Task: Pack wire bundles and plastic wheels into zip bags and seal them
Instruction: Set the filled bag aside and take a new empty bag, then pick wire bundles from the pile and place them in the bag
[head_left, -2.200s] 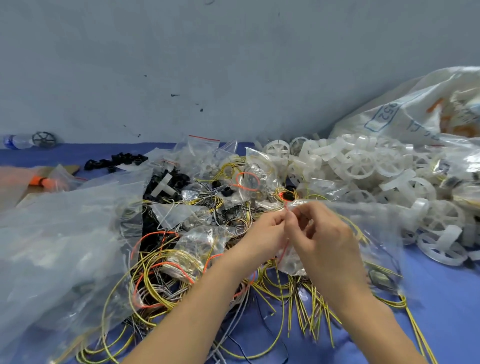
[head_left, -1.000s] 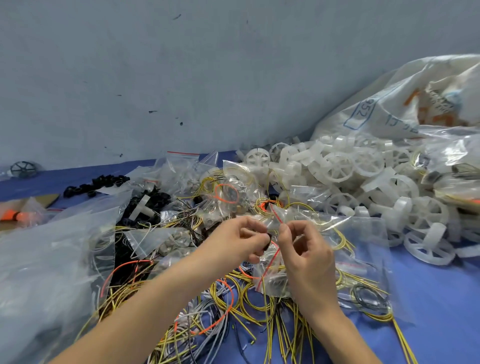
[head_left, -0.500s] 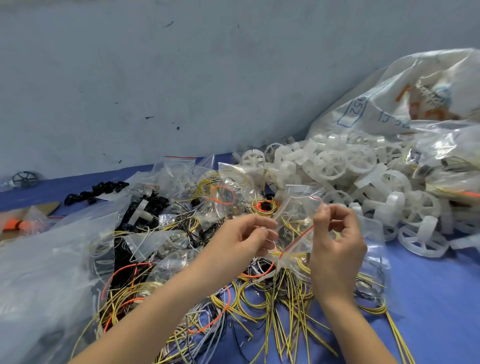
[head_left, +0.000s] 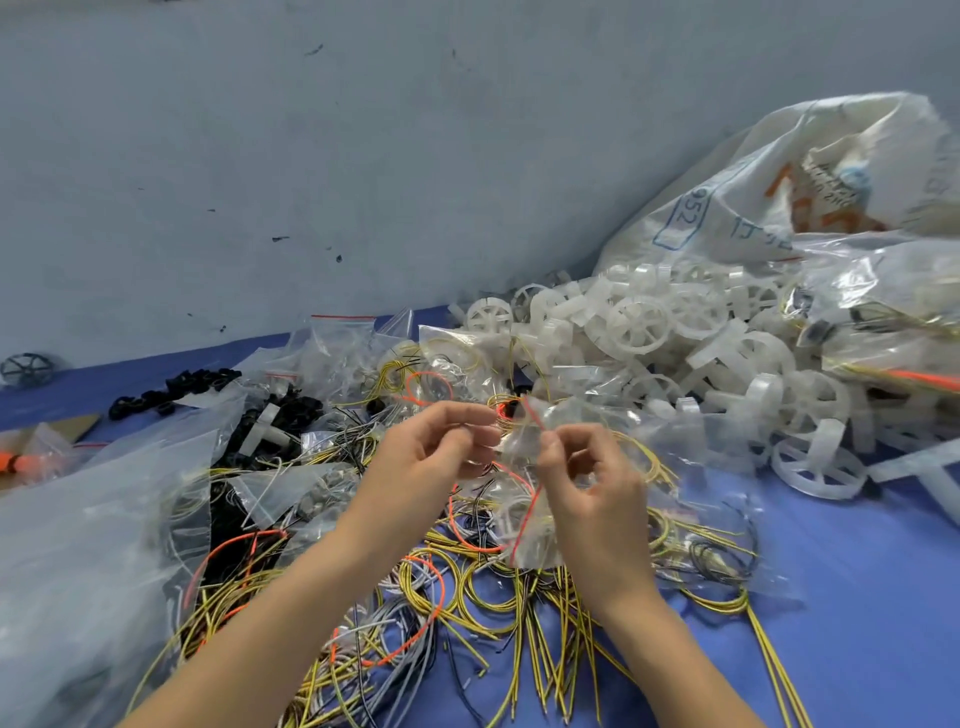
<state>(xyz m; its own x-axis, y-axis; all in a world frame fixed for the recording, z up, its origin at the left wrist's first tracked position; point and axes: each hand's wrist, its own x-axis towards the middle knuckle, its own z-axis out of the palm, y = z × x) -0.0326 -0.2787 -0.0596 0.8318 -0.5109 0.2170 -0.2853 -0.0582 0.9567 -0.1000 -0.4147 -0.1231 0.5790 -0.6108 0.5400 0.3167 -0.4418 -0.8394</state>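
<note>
Head view: the left hand (head_left: 431, 449) and the right hand (head_left: 589, 483) each pinch the top edge of a small zip bag (head_left: 525, 535); it hangs between and below both grips, above loose wires (head_left: 483, 590), with white wheels (head_left: 639, 322) lying beyond.

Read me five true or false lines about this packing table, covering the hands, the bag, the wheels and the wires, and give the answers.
1. Both the left hand and the right hand have a grip on one small zip bag. True.
2. The white wheels are piled left of the hands. False: they lie to the right.
3. Yellow wires lie loose on the blue table below the hands. True.
4. The printed sack sits at the far left. False: it is at the far right, behind the wheels.
5. The zip bag's strip is green. False: it is red.
</note>
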